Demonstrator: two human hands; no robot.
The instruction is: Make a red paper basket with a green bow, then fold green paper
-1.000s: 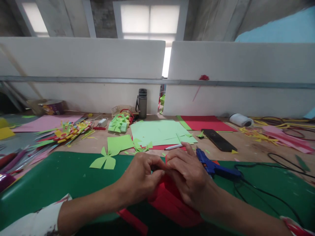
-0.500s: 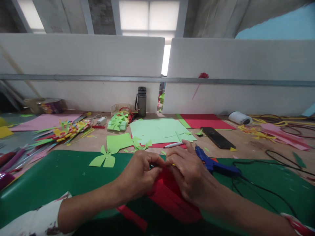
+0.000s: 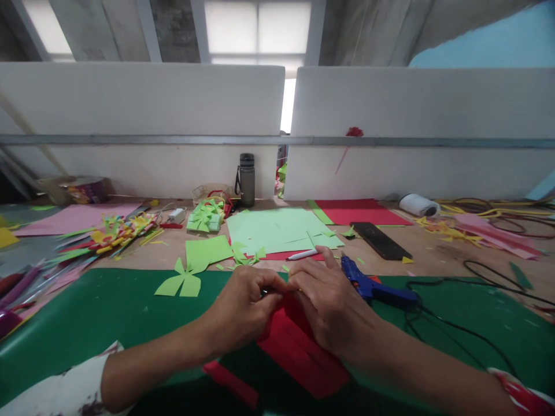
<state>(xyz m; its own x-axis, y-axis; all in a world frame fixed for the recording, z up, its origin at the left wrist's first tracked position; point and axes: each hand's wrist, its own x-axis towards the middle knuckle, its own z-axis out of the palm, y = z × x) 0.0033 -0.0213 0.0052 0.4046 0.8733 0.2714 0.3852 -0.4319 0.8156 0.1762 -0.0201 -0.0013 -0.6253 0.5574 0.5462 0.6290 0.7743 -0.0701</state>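
Note:
Both hands meet over a green mat (image 3: 125,312), pinching the top of a folded piece of red paper (image 3: 299,352). My left hand (image 3: 247,300) is closed, thumb and forefinger together at the paper's upper edge. My right hand (image 3: 325,300) is closed on the same edge, its fingertips touching those of the left. The exact grip point is hidden behind the fingers. A red paper strip (image 3: 229,382) lies below my left forearm. Just beyond my right hand are a white pen (image 3: 302,255) and a blue glue gun (image 3: 377,286) with a black cord.
Light green paper cutouts (image 3: 184,280) lie at the mat's far edge, before pale green sheets (image 3: 277,228). A black phone (image 3: 380,241) and red sheet (image 3: 362,212) are at right. A grey bottle (image 3: 247,182) stands by the white partition (image 3: 173,104). Paper flowers (image 3: 124,231) lie left.
Both hands keep their pinch on the red paper with hardly any movement. The whole view has shifted slightly.

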